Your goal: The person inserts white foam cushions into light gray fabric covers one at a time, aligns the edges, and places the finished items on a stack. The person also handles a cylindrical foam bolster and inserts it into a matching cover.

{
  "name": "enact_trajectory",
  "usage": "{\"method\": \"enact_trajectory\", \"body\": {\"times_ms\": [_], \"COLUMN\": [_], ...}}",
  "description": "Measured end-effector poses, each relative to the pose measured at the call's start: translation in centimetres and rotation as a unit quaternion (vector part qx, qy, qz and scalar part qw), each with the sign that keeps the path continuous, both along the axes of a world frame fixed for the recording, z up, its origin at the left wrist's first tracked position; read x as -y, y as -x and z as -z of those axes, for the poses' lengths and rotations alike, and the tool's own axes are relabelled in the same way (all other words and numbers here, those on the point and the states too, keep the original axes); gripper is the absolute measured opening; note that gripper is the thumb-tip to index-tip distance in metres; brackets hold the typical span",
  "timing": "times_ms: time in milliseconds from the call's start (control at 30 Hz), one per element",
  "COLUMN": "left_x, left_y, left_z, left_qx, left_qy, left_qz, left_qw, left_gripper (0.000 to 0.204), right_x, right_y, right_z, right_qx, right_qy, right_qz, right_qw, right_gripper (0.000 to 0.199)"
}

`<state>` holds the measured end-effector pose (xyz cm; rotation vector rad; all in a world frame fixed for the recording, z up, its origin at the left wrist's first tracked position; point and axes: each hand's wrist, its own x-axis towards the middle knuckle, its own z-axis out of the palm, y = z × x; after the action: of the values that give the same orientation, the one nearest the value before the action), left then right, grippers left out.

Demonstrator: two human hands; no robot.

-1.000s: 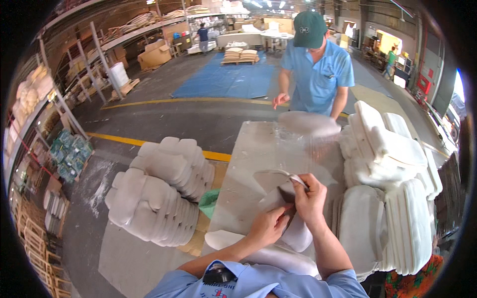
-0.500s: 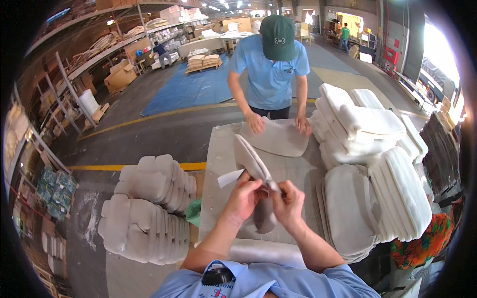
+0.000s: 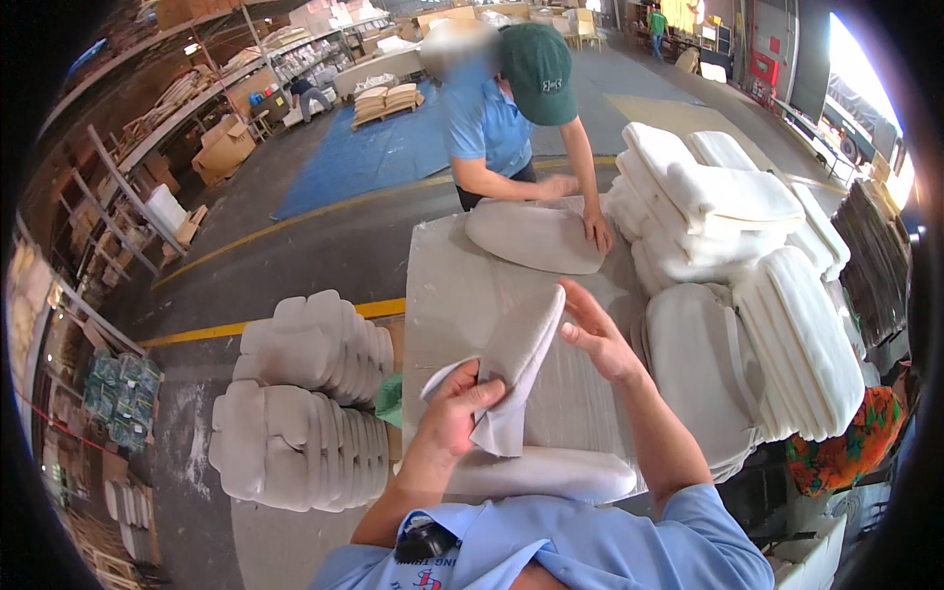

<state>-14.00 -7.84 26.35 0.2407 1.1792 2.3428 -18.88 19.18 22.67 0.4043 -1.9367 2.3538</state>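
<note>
My left hand [image 3: 455, 408] grips a light grey padded fabric piece [image 3: 523, 339] at its lower end, thumb on top. The piece stands folded and tilted above the table [image 3: 438, 261], with a loose flap hanging below. My right hand [image 3: 610, 344] is beside its upper tip, fingers apart and holding nothing; whether a fingertip touches the edge I cannot tell. Across the table lies a flat grey rounded pad [image 3: 531, 238], with a co-worker's hand [image 3: 597, 231] pressed on its right end. The co-worker's other hand is blurred above it.
White pads [image 3: 718, 202] are piled at the right, beside upright white pads [image 3: 801, 344] and a stack of grey pads [image 3: 693, 359]. Stacked grey cushions [image 3: 295, 447] stand left of the table. A long white pad [image 3: 541, 475] lies along the near edge, close to my body.
My right hand has let go of the fabric piece and moved up and right, opening. The piece has turned more upright in my left hand. The co-worker has leaned left, one hand lifted off the pad.
</note>
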Motion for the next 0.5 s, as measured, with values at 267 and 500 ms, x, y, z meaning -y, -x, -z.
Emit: {"method": "enact_trajectory", "body": {"times_ms": [267, 500], "left_x": [4.0, 4.8], "left_y": [-4.3, -4.8], "left_z": [4.4, 4.3], "left_qx": [0.033, 0.031], "left_qy": [0.146, -0.078], "left_qz": [0.031, -0.013], "left_qw": [0.988, 0.996], "left_gripper": [0.057, 0.062], "right_x": [0.9, 1.0], "right_y": [-2.5, -3.2], "right_z": [3.7, 4.5], "right_qx": [0.05, 0.054], "right_qy": [0.05, 0.007], "right_qz": [-0.101, -0.043], "right_qw": [0.992, 0.998], "right_gripper": [0.014, 0.012]}}
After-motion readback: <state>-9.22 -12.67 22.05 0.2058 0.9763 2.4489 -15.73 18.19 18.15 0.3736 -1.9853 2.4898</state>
